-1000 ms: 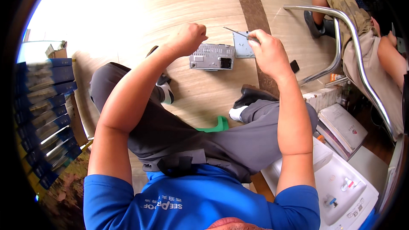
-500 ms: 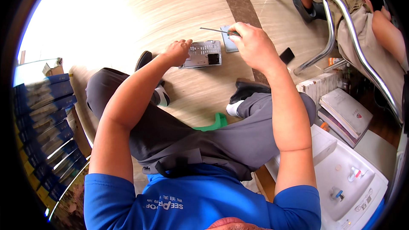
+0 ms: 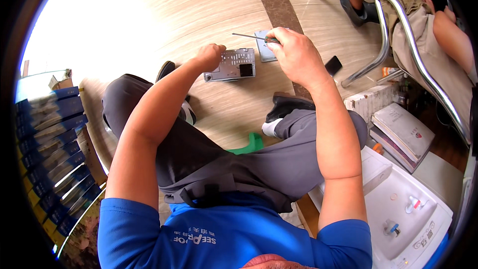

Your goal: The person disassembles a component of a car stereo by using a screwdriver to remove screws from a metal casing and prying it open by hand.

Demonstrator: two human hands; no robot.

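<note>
In my right hand (image 3: 298, 59) is a screwdriver (image 3: 249, 36) with a dark green handle. Its long thin shaft points left, above the floor and apart from the device. My left hand (image 3: 210, 57) has its fingers bent over the far left part of a silver metal device case (image 3: 230, 66), which looks like a car radio. Slots run across the case's top, and a black socket sits near its right end. The fingertips' exact hold is partly hidden. A flat pale-blue metal plate (image 3: 264, 50) lies just right of the case, partly behind the screwdriver.
My feet and bent legs frame the device. A black phone-like slab (image 3: 333, 65) lies right of my right hand. A chrome chair frame (image 3: 386, 40) and a seated person are at the far right. A white dispenser (image 3: 398, 219), books (image 3: 404, 132) and stacked blue boxes (image 3: 55, 139) stand nearby.
The device case has shifted slightly left in view. My left hand's fingers have drawn in and bent more at its far edge. My right hand keeps the screwdriver in nearly the same place.
</note>
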